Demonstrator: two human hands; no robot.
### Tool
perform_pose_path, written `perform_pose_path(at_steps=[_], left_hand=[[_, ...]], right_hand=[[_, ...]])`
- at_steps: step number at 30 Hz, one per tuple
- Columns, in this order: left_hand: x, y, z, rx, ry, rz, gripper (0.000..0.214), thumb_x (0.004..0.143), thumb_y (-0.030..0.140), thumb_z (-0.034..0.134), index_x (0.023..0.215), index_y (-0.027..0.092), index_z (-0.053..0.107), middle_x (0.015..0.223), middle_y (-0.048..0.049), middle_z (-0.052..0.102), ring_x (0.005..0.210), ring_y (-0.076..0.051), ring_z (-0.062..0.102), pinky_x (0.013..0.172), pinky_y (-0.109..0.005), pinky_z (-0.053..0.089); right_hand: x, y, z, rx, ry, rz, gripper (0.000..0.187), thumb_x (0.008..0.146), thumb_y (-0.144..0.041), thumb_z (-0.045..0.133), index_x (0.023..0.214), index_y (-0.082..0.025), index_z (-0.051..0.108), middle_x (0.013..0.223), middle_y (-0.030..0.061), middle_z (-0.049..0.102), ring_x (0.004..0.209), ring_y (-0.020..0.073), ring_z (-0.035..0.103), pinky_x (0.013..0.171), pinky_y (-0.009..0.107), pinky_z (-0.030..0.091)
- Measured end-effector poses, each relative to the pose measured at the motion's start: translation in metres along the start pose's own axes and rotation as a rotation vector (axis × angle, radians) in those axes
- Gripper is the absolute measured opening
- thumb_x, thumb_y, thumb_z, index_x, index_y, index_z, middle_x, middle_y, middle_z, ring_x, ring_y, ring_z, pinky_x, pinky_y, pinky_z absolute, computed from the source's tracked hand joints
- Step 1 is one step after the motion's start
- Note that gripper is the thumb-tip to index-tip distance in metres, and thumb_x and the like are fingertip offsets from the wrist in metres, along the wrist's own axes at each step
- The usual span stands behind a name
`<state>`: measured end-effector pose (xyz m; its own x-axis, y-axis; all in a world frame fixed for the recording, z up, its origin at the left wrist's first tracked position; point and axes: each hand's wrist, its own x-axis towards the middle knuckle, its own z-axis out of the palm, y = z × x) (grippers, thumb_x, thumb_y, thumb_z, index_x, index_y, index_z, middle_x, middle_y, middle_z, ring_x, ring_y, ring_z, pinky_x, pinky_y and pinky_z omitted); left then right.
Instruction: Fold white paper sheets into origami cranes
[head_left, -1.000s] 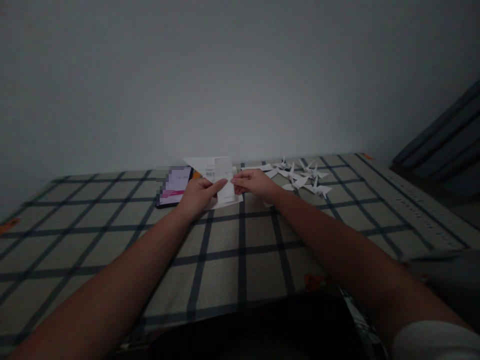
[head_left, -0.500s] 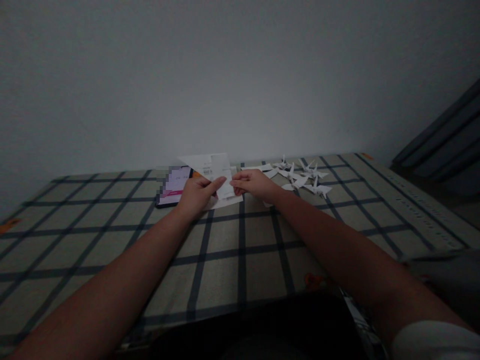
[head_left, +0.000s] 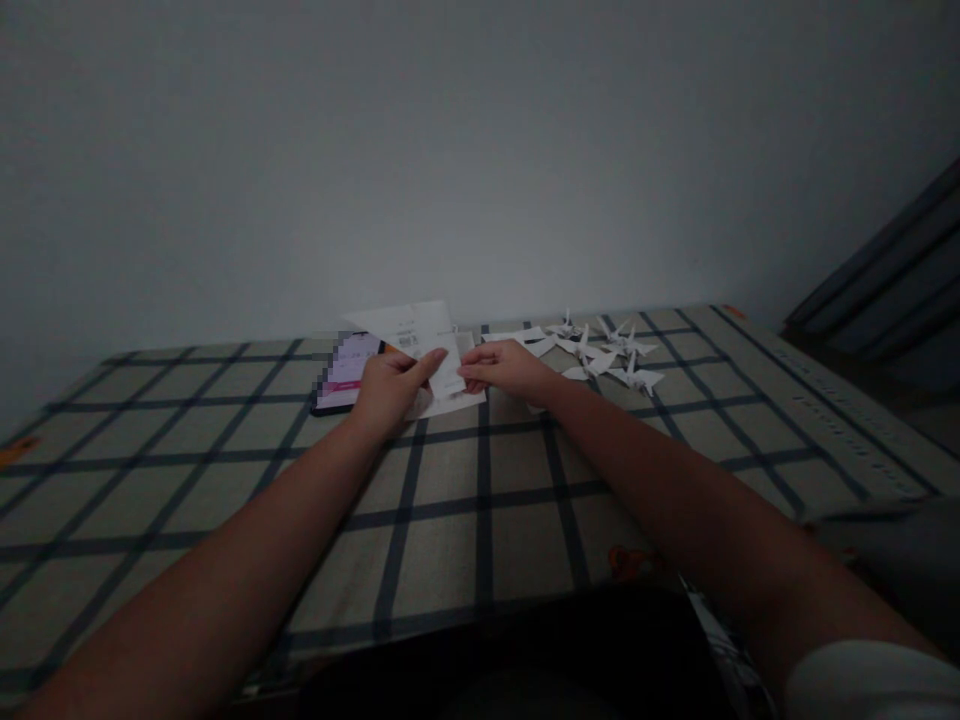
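Observation:
A white sheet of printed paper (head_left: 420,322) is held up over the tabletop, its top corner pointing left. My left hand (head_left: 388,388) is closed on the sheet's lower left part, thumb lying across the front. At the sheet's right edge, the fingertips of my right hand (head_left: 510,367) are pinched together on the paper. Another piece of white paper (head_left: 457,403) lies flat on the cloth beneath, partly covered by the held sheet and my hands.
A phone (head_left: 346,375) with a lit screen lies left of the paper. Several folded paper cranes (head_left: 637,376) and loose paper pieces (head_left: 517,337) lie to the right. A checked cloth (head_left: 450,470) covers the table, which meets a plain wall (head_left: 480,150) behind.
The held sheet has shifted slightly left and up. The narrow pale flap along its right side no longer stands out, and more printing shows there. Both hands have moved slightly left.

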<state>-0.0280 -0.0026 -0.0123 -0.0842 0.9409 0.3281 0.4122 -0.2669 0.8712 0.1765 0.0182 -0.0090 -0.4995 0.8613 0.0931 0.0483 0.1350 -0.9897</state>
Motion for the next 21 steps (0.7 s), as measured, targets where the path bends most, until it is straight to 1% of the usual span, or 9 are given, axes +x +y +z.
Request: perform_pose_path(at_steps=[3, 5, 10, 14, 16, 18, 21], left_hand=[[-0.001, 0.007, -0.001, -0.003, 0.051, -0.001, 0.037, 0.074, 0.043, 0.076, 0.053, 0.015, 0.066, 0.059, -0.0055, 0.07, 0.055, -0.017, 0.061, 0.053, -0.025, 0.045], [0.0, 0.01, -0.001, -0.016, 0.07, -0.003, 0.034, 0.074, 0.041, 0.075, 0.054, 0.015, 0.066, 0.061, -0.0059, 0.071, 0.057, -0.017, 0.063, 0.056, -0.025, 0.046], [0.0, 0.009, 0.0, -0.007, 0.071, -0.01, 0.037, 0.076, 0.041, 0.073, 0.052, 0.015, 0.064, 0.059, -0.007, 0.07, 0.058, -0.018, 0.063, 0.056, -0.026, 0.047], [0.001, 0.002, 0.001, -0.027, 0.06, -0.016, 0.04, 0.076, 0.046, 0.074, 0.053, 0.015, 0.065, 0.058, -0.0065, 0.069, 0.057, -0.018, 0.063, 0.055, -0.026, 0.046], [0.002, -0.003, 0.001, -0.073, 0.05, -0.016, 0.04, 0.076, 0.049, 0.074, 0.055, 0.015, 0.067, 0.062, -0.0069, 0.071, 0.06, -0.018, 0.064, 0.056, -0.026, 0.046], [0.004, -0.008, 0.002, -0.135, 0.034, -0.021, 0.041, 0.076, 0.051, 0.074, 0.058, 0.015, 0.069, 0.065, -0.0074, 0.072, 0.061, -0.019, 0.065, 0.057, -0.027, 0.048], [0.004, -0.011, 0.003, -0.169, -0.018, -0.06, 0.044, 0.073, 0.055, 0.076, 0.059, 0.014, 0.07, 0.062, -0.0074, 0.071, 0.057, -0.018, 0.063, 0.056, -0.028, 0.048]], right_hand=[[0.0, 0.001, 0.001, 0.037, -0.016, 0.036, 0.015, 0.082, -0.013, 0.074, 0.096, -0.013, 0.071, 0.077, 0.0032, 0.074, 0.068, 0.0109, 0.068, 0.072, 0.025, 0.057], [0.0, 0.001, 0.002, 0.045, -0.012, 0.056, 0.019, 0.081, -0.01, 0.074, 0.099, -0.012, 0.071, 0.077, 0.0031, 0.074, 0.068, 0.0108, 0.068, 0.07, 0.025, 0.057], [-0.001, -0.003, 0.002, 0.038, -0.019, 0.028, 0.017, 0.08, -0.007, 0.073, 0.095, -0.013, 0.069, 0.071, 0.0002, 0.072, 0.063, 0.0088, 0.065, 0.065, 0.021, 0.055], [-0.004, -0.006, 0.001, 0.024, -0.047, 0.024, 0.015, 0.079, -0.007, 0.072, 0.092, -0.013, 0.067, 0.068, -0.0009, 0.071, 0.063, 0.0086, 0.064, 0.063, 0.02, 0.053], [-0.006, -0.008, 0.002, 0.015, -0.057, 0.026, 0.015, 0.079, -0.008, 0.073, 0.091, -0.014, 0.067, 0.068, -0.001, 0.071, 0.062, 0.0087, 0.064, 0.063, 0.021, 0.053], [-0.005, -0.007, 0.002, 0.014, -0.056, 0.024, 0.013, 0.08, -0.01, 0.073, 0.09, -0.014, 0.067, 0.067, -0.0008, 0.07, 0.062, 0.0088, 0.064, 0.063, 0.021, 0.053], [-0.002, -0.003, 0.001, 0.025, -0.025, -0.021, 0.005, 0.083, -0.017, 0.072, 0.084, -0.014, 0.068, 0.069, 0.0002, 0.07, 0.064, 0.0087, 0.064, 0.066, 0.022, 0.054]])
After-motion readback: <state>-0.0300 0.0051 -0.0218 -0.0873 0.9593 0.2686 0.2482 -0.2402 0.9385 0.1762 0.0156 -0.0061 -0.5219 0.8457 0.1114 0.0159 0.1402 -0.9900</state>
